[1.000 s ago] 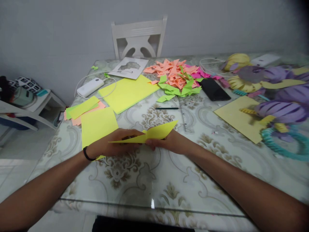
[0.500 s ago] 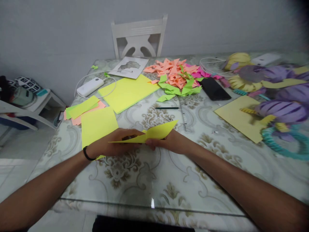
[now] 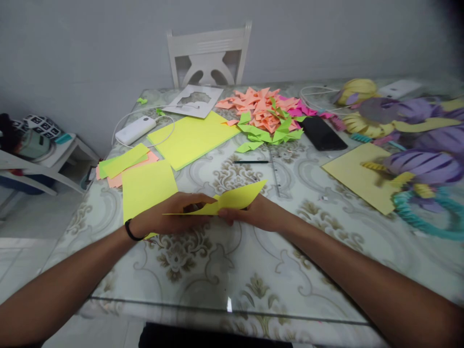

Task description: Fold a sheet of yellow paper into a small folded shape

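A folded piece of yellow paper (image 3: 237, 197) is held between both hands, just over the patterned table (image 3: 253, 261). My left hand (image 3: 177, 212) grips its left part from behind and below, with the fingers curled. My right hand (image 3: 250, 212) pinches it near the middle, its thumb on the near edge; the other fingers are mostly hidden behind the paper. Under and behind my left wrist lies a yellow square sheet (image 3: 148, 186). A dark thin pen or pencil (image 3: 251, 162) and a clear ruler (image 3: 278, 176) lie beyond the hands.
Folded orange pieces (image 3: 257, 106) and green pieces (image 3: 271, 135) are heaped at the back. Paper strips (image 3: 125, 162), a large yellow sheet (image 3: 195, 137) and a white power bank (image 3: 136, 129) lie left. A black phone (image 3: 324, 133) and purple paper lanterns (image 3: 424, 166) are right.
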`<action>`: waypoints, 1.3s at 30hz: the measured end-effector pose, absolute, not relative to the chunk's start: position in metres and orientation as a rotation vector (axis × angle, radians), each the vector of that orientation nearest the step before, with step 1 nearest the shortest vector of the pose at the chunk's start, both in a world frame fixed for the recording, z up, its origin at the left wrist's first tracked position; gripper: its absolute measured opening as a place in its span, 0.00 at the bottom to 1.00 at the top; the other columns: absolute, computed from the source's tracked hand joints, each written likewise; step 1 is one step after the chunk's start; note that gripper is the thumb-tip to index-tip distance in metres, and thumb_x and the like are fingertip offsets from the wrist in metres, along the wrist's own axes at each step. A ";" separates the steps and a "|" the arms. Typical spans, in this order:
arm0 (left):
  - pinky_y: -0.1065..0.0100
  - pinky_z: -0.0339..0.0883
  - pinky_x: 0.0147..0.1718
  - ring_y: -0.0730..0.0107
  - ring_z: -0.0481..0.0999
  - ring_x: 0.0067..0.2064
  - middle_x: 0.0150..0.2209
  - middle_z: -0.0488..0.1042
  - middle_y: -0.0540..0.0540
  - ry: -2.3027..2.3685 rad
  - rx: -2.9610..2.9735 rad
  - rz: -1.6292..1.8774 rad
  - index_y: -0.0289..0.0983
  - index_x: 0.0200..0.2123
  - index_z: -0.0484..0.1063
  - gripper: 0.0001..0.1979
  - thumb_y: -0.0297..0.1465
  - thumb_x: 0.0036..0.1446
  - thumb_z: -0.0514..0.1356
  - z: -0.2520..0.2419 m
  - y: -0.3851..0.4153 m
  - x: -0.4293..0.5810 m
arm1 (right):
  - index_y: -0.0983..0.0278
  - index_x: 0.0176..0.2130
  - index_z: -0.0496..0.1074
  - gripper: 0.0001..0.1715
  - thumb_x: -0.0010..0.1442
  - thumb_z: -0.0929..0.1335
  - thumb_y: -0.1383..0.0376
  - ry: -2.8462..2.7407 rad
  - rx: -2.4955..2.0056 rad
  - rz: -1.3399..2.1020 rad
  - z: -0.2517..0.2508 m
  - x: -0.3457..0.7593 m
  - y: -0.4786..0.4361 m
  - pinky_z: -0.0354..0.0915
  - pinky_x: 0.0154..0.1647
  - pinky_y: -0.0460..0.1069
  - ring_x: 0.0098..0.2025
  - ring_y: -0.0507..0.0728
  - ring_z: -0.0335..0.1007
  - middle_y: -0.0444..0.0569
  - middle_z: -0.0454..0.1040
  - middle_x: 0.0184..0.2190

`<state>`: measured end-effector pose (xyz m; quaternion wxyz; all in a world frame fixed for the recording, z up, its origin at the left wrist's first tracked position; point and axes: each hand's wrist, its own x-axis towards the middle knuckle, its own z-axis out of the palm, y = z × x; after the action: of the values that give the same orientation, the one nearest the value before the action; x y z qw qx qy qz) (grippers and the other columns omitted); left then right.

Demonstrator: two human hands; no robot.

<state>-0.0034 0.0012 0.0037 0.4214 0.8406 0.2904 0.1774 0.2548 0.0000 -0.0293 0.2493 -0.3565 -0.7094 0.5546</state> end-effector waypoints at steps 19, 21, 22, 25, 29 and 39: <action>0.69 0.68 0.35 0.66 0.78 0.38 0.45 0.81 0.41 0.711 2.095 0.393 0.34 0.57 0.73 0.17 0.34 0.67 0.61 0.007 0.002 -0.001 | 0.64 0.31 0.75 0.17 0.62 0.72 0.53 -1.940 -0.953 1.510 -0.027 0.255 0.000 0.69 0.32 0.48 0.29 0.54 0.73 0.46 0.77 0.26; 0.68 0.68 0.36 0.66 0.78 0.38 0.46 0.81 0.40 0.706 2.095 0.416 0.35 0.57 0.73 0.18 0.34 0.67 0.62 0.007 0.002 -0.002 | 0.63 0.31 0.76 0.16 0.62 0.72 0.53 -1.933 -0.964 1.516 -0.027 0.255 -0.001 0.69 0.32 0.48 0.29 0.54 0.73 0.45 0.77 0.26; 0.68 0.68 0.36 0.66 0.78 0.38 0.47 0.81 0.40 0.702 2.095 0.424 0.35 0.57 0.73 0.18 0.34 0.67 0.62 0.006 0.002 -0.002 | 0.63 0.32 0.76 0.16 0.62 0.72 0.53 -1.928 -0.975 1.520 -0.027 0.255 -0.001 0.69 0.32 0.48 0.29 0.55 0.73 0.45 0.77 0.26; 0.68 0.69 0.37 0.66 0.78 0.38 0.48 0.81 0.40 0.696 2.096 0.439 0.35 0.57 0.73 0.18 0.34 0.67 0.62 0.004 0.002 -0.003 | 0.63 0.32 0.76 0.16 0.61 0.72 0.53 -1.924 -0.989 1.528 -0.027 0.254 -0.001 0.69 0.32 0.48 0.29 0.55 0.73 0.46 0.78 0.26; 0.68 0.70 0.36 0.66 0.78 0.38 0.46 0.82 0.40 0.702 2.093 0.447 0.36 0.57 0.73 0.18 0.35 0.66 0.62 0.003 0.002 -0.003 | 0.63 0.32 0.76 0.16 0.62 0.72 0.53 -1.940 -0.972 1.515 -0.027 0.254 -0.001 0.69 0.32 0.49 0.29 0.55 0.73 0.46 0.78 0.26; 0.69 0.68 0.35 0.68 0.77 0.36 0.44 0.82 0.42 0.715 2.076 0.443 0.35 0.56 0.74 0.17 0.35 0.66 0.62 0.008 0.000 -0.001 | 0.63 0.30 0.76 0.16 0.60 0.73 0.53 -1.932 -1.023 1.515 -0.027 0.255 -0.002 0.70 0.33 0.49 0.30 0.55 0.73 0.46 0.78 0.26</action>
<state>-0.0012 -0.0003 0.0079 0.4357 0.8342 0.2873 0.1781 0.2546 -0.0017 -0.0271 0.2386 -0.3736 -0.7054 0.5531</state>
